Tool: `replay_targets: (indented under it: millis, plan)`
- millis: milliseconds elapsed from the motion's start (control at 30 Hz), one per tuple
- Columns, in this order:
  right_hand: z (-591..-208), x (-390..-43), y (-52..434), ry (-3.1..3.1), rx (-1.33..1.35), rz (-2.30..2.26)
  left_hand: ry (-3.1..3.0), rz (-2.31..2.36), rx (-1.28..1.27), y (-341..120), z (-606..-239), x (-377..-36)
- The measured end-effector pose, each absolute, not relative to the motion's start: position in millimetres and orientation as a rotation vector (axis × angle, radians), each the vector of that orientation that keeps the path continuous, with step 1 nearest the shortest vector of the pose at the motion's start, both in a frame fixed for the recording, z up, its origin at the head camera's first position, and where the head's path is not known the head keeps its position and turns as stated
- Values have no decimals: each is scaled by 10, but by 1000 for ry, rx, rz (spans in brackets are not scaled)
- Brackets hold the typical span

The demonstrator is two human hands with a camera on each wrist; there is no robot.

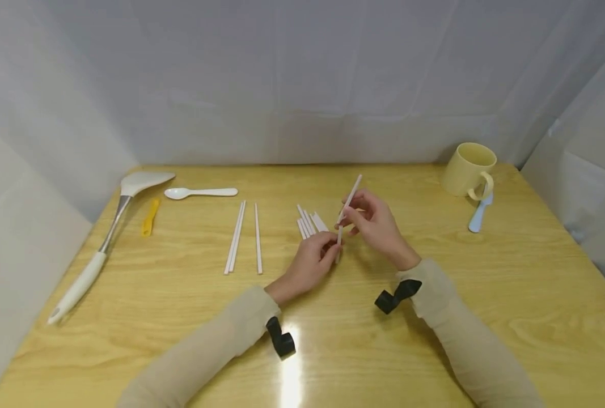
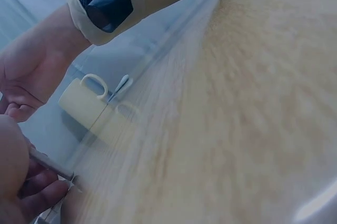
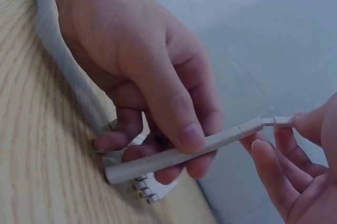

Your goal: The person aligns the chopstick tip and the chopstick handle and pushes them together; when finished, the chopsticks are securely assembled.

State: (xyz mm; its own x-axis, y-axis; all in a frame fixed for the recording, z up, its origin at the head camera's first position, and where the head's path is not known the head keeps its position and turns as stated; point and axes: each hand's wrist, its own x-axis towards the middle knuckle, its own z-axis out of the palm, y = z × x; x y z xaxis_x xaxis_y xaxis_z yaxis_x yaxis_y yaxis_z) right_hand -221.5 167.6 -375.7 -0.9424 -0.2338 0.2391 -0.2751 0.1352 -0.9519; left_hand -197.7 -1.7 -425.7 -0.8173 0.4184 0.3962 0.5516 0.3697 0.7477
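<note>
Between both hands is a white jointed chopstick, bent where its sections meet. My left hand pinches its lower section between thumb and fingers, close over the table. The right hand pinches the upper section, which slants up and to the right. In the right wrist view, a narrow link shows between sections of the chopstick, near the right fingertips. Several short white stick pieces lie side by side just behind the left hand, which partly hides them. Three straight white chopsticks lie to the left.
On the left lie a long-handled white turner, a small yellow tool and a white spoon. At the back right stands a yellow mug, with a light-blue utensil by its handle. A pale curtain hangs behind the table.
</note>
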Motion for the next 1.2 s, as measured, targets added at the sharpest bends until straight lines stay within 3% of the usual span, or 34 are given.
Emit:
replay_targets:
  millis: [700, 1200]
  plan:
    - [-3803, -2178, 1732, -2480, 759, 1920, -2497, -1330, -888, -72, -4300, -1890]
    - [-3932, -2221, 1805, -2486, 691, 1968, -2460, -1396, -841, 5, -4334, -1806]
